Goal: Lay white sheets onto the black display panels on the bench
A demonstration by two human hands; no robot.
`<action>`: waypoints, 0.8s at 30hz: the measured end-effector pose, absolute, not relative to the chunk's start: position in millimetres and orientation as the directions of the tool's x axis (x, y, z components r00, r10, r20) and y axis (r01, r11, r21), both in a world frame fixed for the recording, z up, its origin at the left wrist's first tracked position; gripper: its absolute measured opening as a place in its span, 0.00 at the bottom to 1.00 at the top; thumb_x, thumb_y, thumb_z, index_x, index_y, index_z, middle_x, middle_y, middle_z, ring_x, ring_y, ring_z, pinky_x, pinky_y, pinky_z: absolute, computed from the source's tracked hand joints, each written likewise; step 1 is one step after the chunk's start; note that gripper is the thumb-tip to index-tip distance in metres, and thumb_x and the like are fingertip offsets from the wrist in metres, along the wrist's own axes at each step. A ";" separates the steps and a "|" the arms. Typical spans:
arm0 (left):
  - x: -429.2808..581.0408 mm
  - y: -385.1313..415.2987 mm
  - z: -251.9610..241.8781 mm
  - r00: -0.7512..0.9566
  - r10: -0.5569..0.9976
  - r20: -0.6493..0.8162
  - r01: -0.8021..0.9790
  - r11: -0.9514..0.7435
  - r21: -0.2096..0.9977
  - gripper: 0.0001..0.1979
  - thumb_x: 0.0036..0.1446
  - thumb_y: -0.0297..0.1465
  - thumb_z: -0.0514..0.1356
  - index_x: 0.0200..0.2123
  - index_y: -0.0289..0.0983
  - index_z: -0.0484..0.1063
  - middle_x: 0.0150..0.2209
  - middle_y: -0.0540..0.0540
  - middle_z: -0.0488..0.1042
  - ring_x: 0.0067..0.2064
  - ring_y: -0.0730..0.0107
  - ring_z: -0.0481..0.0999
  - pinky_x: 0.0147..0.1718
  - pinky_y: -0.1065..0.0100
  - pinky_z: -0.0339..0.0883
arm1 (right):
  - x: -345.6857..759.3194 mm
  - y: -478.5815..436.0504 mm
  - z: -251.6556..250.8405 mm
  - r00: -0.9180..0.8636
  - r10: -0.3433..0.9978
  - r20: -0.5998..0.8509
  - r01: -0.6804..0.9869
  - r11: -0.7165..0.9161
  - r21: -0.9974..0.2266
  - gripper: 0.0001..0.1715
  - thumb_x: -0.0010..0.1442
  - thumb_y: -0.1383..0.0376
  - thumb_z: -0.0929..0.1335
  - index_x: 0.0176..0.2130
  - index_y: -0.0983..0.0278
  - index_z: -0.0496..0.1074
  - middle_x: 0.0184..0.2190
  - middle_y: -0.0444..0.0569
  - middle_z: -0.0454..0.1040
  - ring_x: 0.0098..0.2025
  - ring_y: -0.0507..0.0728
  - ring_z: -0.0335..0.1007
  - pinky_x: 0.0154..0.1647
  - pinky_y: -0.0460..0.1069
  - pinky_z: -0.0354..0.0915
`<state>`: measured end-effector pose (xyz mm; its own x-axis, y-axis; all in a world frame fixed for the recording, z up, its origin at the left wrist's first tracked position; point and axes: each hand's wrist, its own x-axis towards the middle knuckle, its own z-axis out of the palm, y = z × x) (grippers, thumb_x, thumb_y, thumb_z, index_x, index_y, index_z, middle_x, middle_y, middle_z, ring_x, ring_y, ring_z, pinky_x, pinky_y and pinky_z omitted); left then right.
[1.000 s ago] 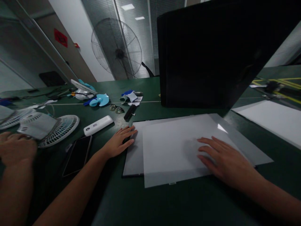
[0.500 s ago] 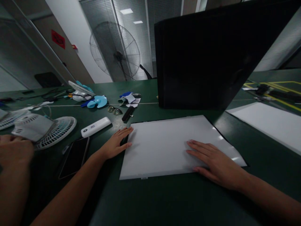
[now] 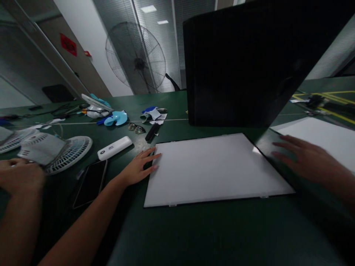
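A white rectangular sheet with a thin dark edge and small clear tabs, a flat panel [image 3: 210,170], lies on the dark green table [image 3: 216,236]. My left hand [image 3: 140,166] rests at the panel's left edge, fingers apart, its fingertips over the border. To the right of the panel, my right hand [image 3: 307,157] hovers palm down, slightly blurred, with its fingers spread and nothing in them. It is beside a second stack or sheet of white material [image 3: 313,127] and partly covers it.
Beyond the panel stands a large black screen [image 3: 235,70]. On the left are a phone [image 3: 91,183], a white power bank [image 3: 115,147], glasses [image 3: 136,128], a black object [image 3: 152,132] and a white fan [image 3: 69,155]. Another person's hand [image 3: 22,177] is at far left.
My right hand has lifted off the panel and moved right, toward the other white sheet. The panel's right side now looks flatter, with fewer reflections. My left hand stays at the left edge.
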<state>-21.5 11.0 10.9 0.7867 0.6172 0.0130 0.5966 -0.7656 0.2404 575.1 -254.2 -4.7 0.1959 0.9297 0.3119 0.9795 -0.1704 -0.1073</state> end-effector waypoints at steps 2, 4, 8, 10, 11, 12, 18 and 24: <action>-21.1 10.9 10.7 0.778 0.628 0.020 0.606 -0.759 0.240 0.35 0.72 0.56 0.49 0.73 0.44 0.63 0.77 0.42 0.51 0.76 0.43 0.54 0.73 0.41 0.47 | 632.3 -269.4 -14.6 0.288 0.885 0.365 0.952 -0.305 -0.013 0.52 0.68 0.31 0.51 0.65 0.65 0.69 0.71 0.65 0.56 0.70 0.81 0.54 0.68 0.75 0.55; -20.7 11.1 10.3 0.770 0.637 0.031 0.612 -0.752 0.243 0.36 0.72 0.57 0.47 0.72 0.44 0.64 0.77 0.41 0.52 0.76 0.43 0.55 0.73 0.41 0.49 | 675.5 -282.5 -26.8 0.479 0.826 0.298 0.870 -0.492 -0.035 0.56 0.64 0.28 0.52 0.62 0.68 0.69 0.67 0.73 0.59 0.69 0.88 0.53 0.62 0.81 0.57; -20.6 12.8 8.0 0.764 0.644 0.036 0.620 -0.748 0.237 0.35 0.72 0.57 0.47 0.71 0.44 0.66 0.77 0.42 0.53 0.75 0.43 0.56 0.72 0.41 0.52 | 699.0 -289.3 -39.0 0.660 0.749 0.053 0.751 -0.654 -0.093 0.49 0.67 0.31 0.55 0.55 0.69 0.72 0.55 0.75 0.69 0.56 0.86 0.68 0.49 0.77 0.68; -20.8 13.5 7.2 0.764 0.644 0.039 0.620 -0.749 0.233 0.35 0.72 0.57 0.47 0.71 0.44 0.66 0.77 0.42 0.53 0.75 0.43 0.57 0.72 0.41 0.53 | 685.6 -285.6 -34.5 0.640 0.768 0.035 0.768 -0.638 -0.057 0.45 0.69 0.34 0.54 0.54 0.67 0.73 0.52 0.74 0.71 0.53 0.84 0.71 0.45 0.74 0.70; -20.7 13.6 7.0 0.764 0.644 0.043 0.620 -0.750 0.233 0.35 0.72 0.57 0.47 0.71 0.44 0.66 0.77 0.41 0.54 0.75 0.42 0.58 0.72 0.41 0.53 | 675.6 -283.8 -30.1 0.628 0.778 0.025 0.778 -0.627 -0.034 0.42 0.71 0.37 0.53 0.53 0.66 0.74 0.51 0.72 0.72 0.51 0.82 0.72 0.43 0.72 0.70; -20.7 13.6 6.9 0.764 0.644 0.046 0.618 -0.750 0.234 0.36 0.72 0.57 0.47 0.71 0.44 0.66 0.77 0.41 0.54 0.75 0.42 0.58 0.72 0.41 0.54 | 664.4 -282.4 -24.8 0.622 0.783 0.014 0.783 -0.622 -0.005 0.39 0.72 0.41 0.53 0.51 0.65 0.75 0.50 0.71 0.73 0.49 0.81 0.74 0.41 0.72 0.70; -20.9 14.4 5.8 0.760 0.648 0.040 0.621 -0.744 0.246 0.36 0.72 0.57 0.47 0.71 0.42 0.66 0.76 0.39 0.54 0.75 0.42 0.58 0.72 0.41 0.52 | 586.4 -281.6 6.9 0.546 0.838 0.021 0.829 -0.543 0.135 0.18 0.67 0.62 0.60 0.46 0.66 0.76 0.35 0.60 0.76 0.32 0.71 0.76 0.30 0.66 0.73; -22.2 14.9 4.7 0.764 0.643 0.052 0.611 -0.748 0.260 0.34 0.73 0.55 0.48 0.71 0.44 0.65 0.76 0.40 0.54 0.75 0.44 0.57 0.72 0.41 0.51 | 472.6 -268.3 13.7 0.198 0.980 0.032 0.954 -0.200 0.225 0.27 0.63 0.73 0.60 0.54 0.64 0.78 0.45 0.59 0.80 0.39 0.69 0.80 0.36 0.63 0.77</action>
<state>-22.2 14.9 4.7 0.7643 0.6427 0.0517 0.6110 -0.7476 0.2603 472.6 -268.3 13.7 0.1980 0.9797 0.0325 0.9536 -0.2002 0.2250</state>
